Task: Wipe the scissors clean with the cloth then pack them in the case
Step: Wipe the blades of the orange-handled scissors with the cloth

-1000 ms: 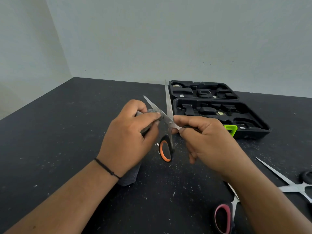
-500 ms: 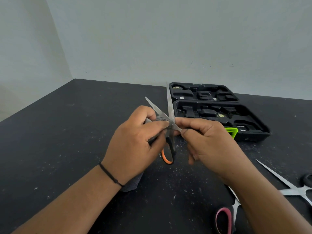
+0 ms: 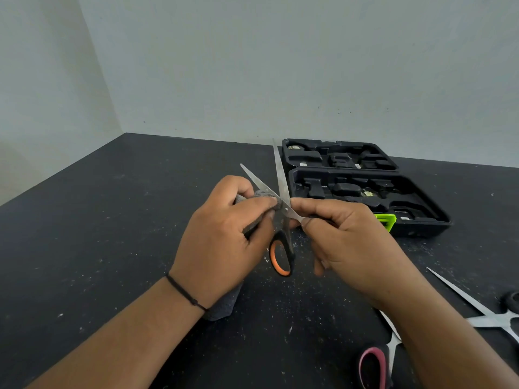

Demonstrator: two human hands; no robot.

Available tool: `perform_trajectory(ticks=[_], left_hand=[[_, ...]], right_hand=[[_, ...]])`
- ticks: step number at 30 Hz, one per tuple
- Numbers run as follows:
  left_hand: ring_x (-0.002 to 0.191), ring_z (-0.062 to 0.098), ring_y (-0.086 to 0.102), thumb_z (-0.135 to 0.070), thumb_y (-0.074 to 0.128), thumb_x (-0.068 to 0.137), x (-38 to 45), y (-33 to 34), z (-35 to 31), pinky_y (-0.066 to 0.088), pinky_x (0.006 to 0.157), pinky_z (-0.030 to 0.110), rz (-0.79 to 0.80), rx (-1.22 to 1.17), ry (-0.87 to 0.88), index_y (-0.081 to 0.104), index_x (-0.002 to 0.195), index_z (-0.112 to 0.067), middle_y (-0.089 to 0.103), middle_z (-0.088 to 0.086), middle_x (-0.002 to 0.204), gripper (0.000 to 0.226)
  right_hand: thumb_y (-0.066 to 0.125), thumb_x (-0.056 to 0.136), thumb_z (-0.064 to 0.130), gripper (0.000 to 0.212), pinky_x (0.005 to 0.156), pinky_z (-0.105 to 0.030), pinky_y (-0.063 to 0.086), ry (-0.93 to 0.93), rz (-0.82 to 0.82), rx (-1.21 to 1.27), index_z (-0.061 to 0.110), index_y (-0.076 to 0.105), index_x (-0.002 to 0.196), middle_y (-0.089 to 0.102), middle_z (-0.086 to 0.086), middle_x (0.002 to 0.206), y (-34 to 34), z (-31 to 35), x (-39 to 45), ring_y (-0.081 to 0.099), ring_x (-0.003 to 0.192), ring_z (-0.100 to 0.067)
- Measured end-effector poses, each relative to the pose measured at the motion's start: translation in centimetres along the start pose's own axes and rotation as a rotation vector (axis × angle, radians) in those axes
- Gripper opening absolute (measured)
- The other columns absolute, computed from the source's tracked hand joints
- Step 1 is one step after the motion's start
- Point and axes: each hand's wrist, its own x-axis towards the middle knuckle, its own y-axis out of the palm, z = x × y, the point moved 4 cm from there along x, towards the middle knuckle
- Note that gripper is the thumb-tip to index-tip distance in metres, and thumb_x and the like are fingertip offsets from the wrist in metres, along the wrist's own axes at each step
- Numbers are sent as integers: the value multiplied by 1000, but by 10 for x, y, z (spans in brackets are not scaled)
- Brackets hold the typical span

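Your left hand is closed around a grey cloth, thumb and fingers pinching it against one blade of the orange-handled scissors just by the pivot; a loose end of the cloth hangs out below your wrist, down toward the black tabletop. Your right hand is curled shut on the other handle of the same scissors, hiding it, with thumb and forefinger meeting at the shank. The scissors are held above the tabletop with their blades spread wide, one pointing up and away from you, the other slanting off over your left hand, and the orange-lined handle loop hanging between your two hands.

Beyond the scissors, on their right, the black tool case lies open and flat, both moulded halves facing up, a lime-green latch on its near edge just behind your right hand. Nearer you than the scissors and to their right, pink-handled scissors lie partly under your right forearm. Further right, a third pair of scissors lies open at the picture's edge.
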Motion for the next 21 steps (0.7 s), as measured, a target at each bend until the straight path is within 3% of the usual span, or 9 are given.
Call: perform_trajectory(ticks=[7,11,15,19,21], left_hand=[[60,17,51,-16,65,85,-1,2,-5,47,50,34,57,9,105,75,95,-10,56,7,88,15],[61,14,49,-18,63,88,-1,0,-7,45,52,29,50,-14,119,75,96,-10,56,7,90,16],[60,16,52,-18,63,89,-1,5,-7,47,49,34,93,-1,131,74,97,-12,57,6,91,16],[65,15,52,-20,59,88,1,-2,1,49,52,34,31,28,74,75,95,-11,56,7,90,19],[63,17,53,-16,64,88,0,0,0,48,52,34,59,5,116,75,96,-10,57,7,91,16]], right_hand=[[46,94,9,37,55,-30,53,-12,5,-17,42,63,101,52,24,40,1,3,-1,53,40,-11],[47,95,9,39,58,-35,54,-19,8,-2,45,61,90,52,20,40,1,5,-2,53,40,-12],[47,95,10,36,50,-24,50,-26,10,-12,43,61,98,52,21,40,1,3,-1,51,39,-10],[46,94,7,38,57,-38,53,-22,29,-20,38,67,98,51,19,39,1,4,-2,50,39,-11],[46,94,7,38,57,-38,54,-18,17,-6,39,66,97,50,18,38,2,4,-2,50,39,-12]])
